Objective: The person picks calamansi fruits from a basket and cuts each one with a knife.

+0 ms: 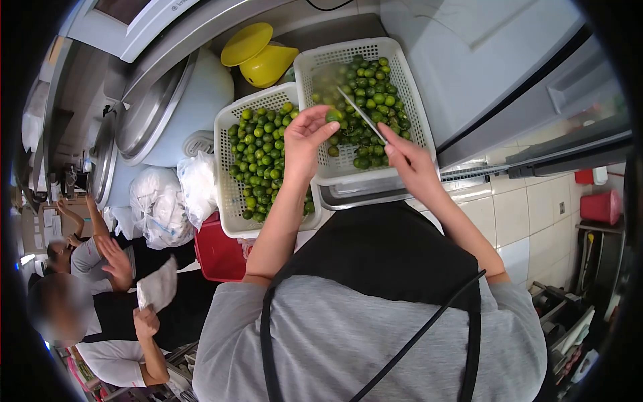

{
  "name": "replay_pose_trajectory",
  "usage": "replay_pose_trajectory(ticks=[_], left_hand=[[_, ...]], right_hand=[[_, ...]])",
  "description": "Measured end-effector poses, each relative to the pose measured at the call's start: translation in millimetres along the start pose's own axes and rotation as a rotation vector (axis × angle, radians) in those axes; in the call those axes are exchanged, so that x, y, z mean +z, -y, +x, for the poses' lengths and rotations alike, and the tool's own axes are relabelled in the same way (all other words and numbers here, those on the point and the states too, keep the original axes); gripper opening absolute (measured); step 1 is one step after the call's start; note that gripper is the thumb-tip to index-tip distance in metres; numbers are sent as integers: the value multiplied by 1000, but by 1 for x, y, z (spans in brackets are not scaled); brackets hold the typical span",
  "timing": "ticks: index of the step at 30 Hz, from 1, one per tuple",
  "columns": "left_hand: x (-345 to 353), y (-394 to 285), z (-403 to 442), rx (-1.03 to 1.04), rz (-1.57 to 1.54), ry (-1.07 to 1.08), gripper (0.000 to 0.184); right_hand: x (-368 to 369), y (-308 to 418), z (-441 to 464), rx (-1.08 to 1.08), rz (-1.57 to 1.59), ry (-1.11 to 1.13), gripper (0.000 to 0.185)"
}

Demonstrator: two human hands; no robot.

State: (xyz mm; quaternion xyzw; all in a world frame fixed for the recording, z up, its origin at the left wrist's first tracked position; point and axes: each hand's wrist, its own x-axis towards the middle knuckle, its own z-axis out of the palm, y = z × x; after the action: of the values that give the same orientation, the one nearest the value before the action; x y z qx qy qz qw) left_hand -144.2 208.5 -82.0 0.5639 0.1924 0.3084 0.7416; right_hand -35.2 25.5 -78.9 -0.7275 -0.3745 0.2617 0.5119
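Your left hand (303, 144) is closed on one green lime (333, 116), pinched between thumb and fingers at the fingertips. Your right hand (410, 163) is closed round the handle end of a knife (362, 114); the handle itself is largely covered by your grip. Both hands are occupied and raised over the right basket (365, 177), the left hand near its left wall.

Governing relation: the lime sits to the left of the blade, near it, with a visible gap between; no contact is observed. The blade's long axis runs slantwise from your right hand, forward and leftward, so that its tip points away from your body and lies farther forward than the lime. The lime is roundish and presents no clear long axis. Your left hand is the nearer, being in contact with it; your right hand stands off to the right.

Position of the lime relative to the hands: at the tips of the left fingers, forward and right of the left palm, and forward-left of the right hand. Whether its skin is cut cannot be told.

Surroundings: loose limes (378, 87) lie in the right basket, whose rear left corner is blurred. A left basket (222, 157), also holding limes, stands just beside it, partly hidden by your left forearm. A metal tray (362, 195) shows below the near rim.
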Motion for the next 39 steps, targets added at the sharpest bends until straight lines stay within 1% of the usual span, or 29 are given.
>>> replay_pose_trajectory(ticks=[2,5,8,9,11,14,15,16,17,18,20,21,22,23,24,25,26,28,30,31,33,34,36,37,38,39], left_hand=[[-3,5,4,20,-53,-71,33],[-1,4,5,8,-43,-97,30],[4,5,4,12,-31,-116,27],[7,4,3,11,-30,-114,27],[16,4,-1,4,5,-22,25],[20,12,-4,-38,-48,-2,26],[18,12,-1,-41,-55,14,23],[17,11,-1,-41,-55,14,23],[17,8,-1,-128,-180,14,21],[17,4,-1,-215,-305,13,18],[4,6,7,-212,-353,-6,19],[-1,7,12,-209,-402,-22,21],[-5,7,16,-211,-403,-24,21],[-8,6,19,-232,-380,5,24],[-10,6,22,-251,-357,35,27],[-13,11,25,-292,-322,141,30],[-11,16,26,-291,-323,139,30],[4,30,28,-443,609,302,28],[5,70,33,-231,1057,484,28],[10,88,30,-229,1057,485,28],[21,108,24,24,1349,528,34],[21,109,25,29,1350,529,34],[25,106,27,-1,1227,512,38],[25,99,32,-21,1113,496,30],[22,91,33,-20,1114,499,30],[22,76,31,-196,676,392,30]], right_hand=[[5,7,-11,-147,127,15,34],[5,7,-18,-167,119,78,34],[5,6,-18,-136,77,66,33],[5,8,-17,-135,78,64,33],[4,13,-11,-128,35,41,33],[6,11,-1,-146,72,27,33],[7,9,-2,-146,72,26,33],[9,7,-2,-194,65,-17,32],[10,5,-2,-241,59,-59,31],[9,1,-5,-240,58,-58,31],[0,-9,-14,-161,56,-38,31],[-4,-14,-18,-159,56,-37,31],[-9,-18,-22,-68,37,-33,31],[-12,-22,-25,22,19,-31,31],[-16,-24,-27,23,19,-30,31],[-20,-26,-28,50,11,-53,31],[-22,-27,-29,78,3,-76,31],[-24,-25,-27,76,10,-85,32],[-22,-26,-22,-97,-41,-152,33],[-22,-23,-21,-97,-41,-154,33],[-23,-10,-19,-14,-3,-115,34],[-23,-7,-18,-16,-4,-119,34],[-24,-4,-19,-5,-24,-124,34],[-25,-4,-20,-5,-24,-128,34],[-26,-4,-21,15,11,-136,34],[-27,-4,-21,35,45,-143,34]])
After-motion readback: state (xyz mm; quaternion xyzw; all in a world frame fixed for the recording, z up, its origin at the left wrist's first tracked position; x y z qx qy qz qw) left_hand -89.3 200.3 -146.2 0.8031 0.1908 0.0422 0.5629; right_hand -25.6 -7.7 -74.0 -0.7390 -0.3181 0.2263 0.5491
